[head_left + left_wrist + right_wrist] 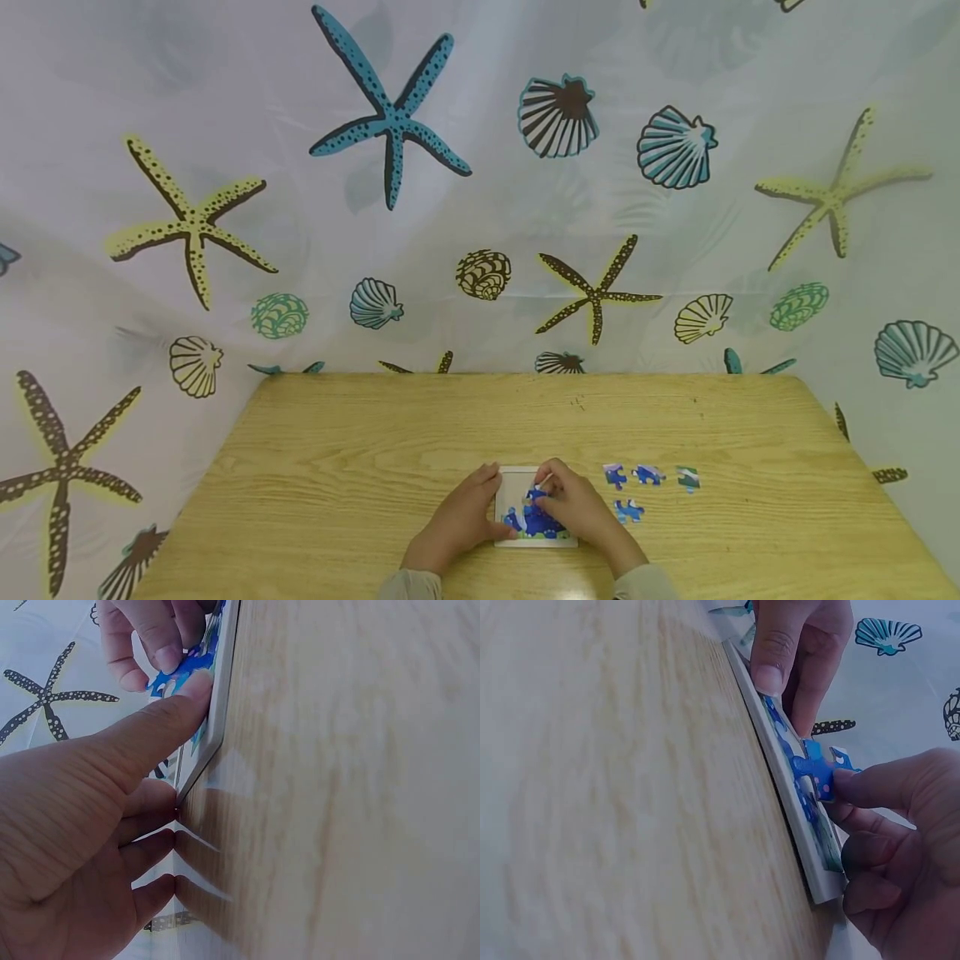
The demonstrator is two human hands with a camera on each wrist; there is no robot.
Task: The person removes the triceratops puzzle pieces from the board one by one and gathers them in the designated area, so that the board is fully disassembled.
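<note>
A shallow white puzzle tray (536,543) lies on the table, its lower part filled with blue puzzle pieces (542,525). My left hand (461,515) holds the tray's left side, thumb over the near corner and fingers along the edge, as the left wrist view shows. Over the tray's right part, my right hand (581,506) pinches a blue piece (821,771) between thumb and fingers. In the right wrist view that piece is tilted up above the pieces in the tray; whether it touches them I cannot tell.
Right of the tray, loose pieces lie on the wooden table (337,467): one (615,475) nearest my right hand, another (648,474) beside it, a third (687,477) farther right and one (628,510) closer to me. A patterned cloth (465,350) hangs behind and at the sides.
</note>
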